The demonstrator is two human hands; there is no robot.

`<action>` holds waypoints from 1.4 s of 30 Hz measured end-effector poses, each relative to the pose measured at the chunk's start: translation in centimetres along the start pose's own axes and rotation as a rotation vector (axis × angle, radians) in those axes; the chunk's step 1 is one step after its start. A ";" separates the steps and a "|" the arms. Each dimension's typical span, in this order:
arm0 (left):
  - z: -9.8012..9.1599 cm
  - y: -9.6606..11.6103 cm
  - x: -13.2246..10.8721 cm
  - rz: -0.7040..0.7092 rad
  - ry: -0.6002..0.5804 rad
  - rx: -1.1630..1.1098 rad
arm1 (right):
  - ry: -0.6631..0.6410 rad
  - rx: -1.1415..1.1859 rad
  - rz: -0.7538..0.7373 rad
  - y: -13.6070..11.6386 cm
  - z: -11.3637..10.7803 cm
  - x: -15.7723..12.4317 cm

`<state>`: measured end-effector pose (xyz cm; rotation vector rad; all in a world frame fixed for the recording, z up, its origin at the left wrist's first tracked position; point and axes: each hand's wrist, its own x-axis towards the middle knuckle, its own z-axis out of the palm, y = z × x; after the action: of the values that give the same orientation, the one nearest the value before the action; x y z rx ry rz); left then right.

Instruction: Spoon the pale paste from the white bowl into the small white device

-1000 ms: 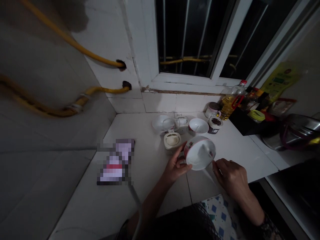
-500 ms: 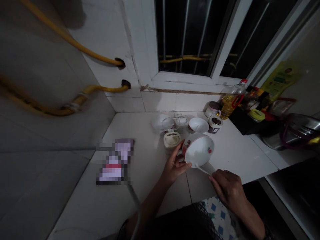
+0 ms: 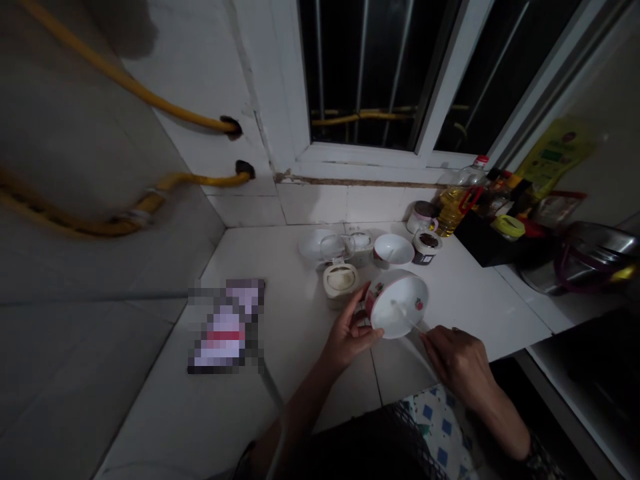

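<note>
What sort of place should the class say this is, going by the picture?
Most likely a home kitchen: a white tiled counter holds china bowls, a bottle of cooking oil stands by the window, and yellow hoses, probably for gas, run along the wall.

I'm getting a dim feed: the window (image 3: 365, 73) is black and no lamp shows, though the tiled counter (image 3: 280, 267) and the white bowl (image 3: 397, 307) catch the most light. The left wall (image 3: 75, 320) sinks into murky shadow, the yellow hose (image 3: 75, 230) smears near the left edge, wide-angle distortion bends the frame's edges, and a pixelated patch (image 3: 225, 327) masks part of the counter.
</note>
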<state>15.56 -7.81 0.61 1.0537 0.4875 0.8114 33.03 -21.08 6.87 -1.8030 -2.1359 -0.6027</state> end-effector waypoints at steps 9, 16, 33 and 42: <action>0.3 -0.4 -0.1 -0.007 0.007 -0.004 | 0.049 -0.121 0.045 -1.0 1.2 0.0; 0.6 0.1 -0.3 -0.010 0.029 0.008 | 0.049 -0.148 0.132 -0.3 1.5 -0.2; 0.6 -1.0 0.2 -0.012 0.048 0.037 | -0.341 1.662 0.962 -3.8 4.8 0.7; 0.2 -2.2 0.3 -0.129 0.048 -0.030 | -0.296 1.658 0.984 -2.8 3.7 0.5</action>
<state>16.67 -8.27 -1.25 0.9667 0.5762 0.7288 30.40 -19.25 3.46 -1.4104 -0.7663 1.2997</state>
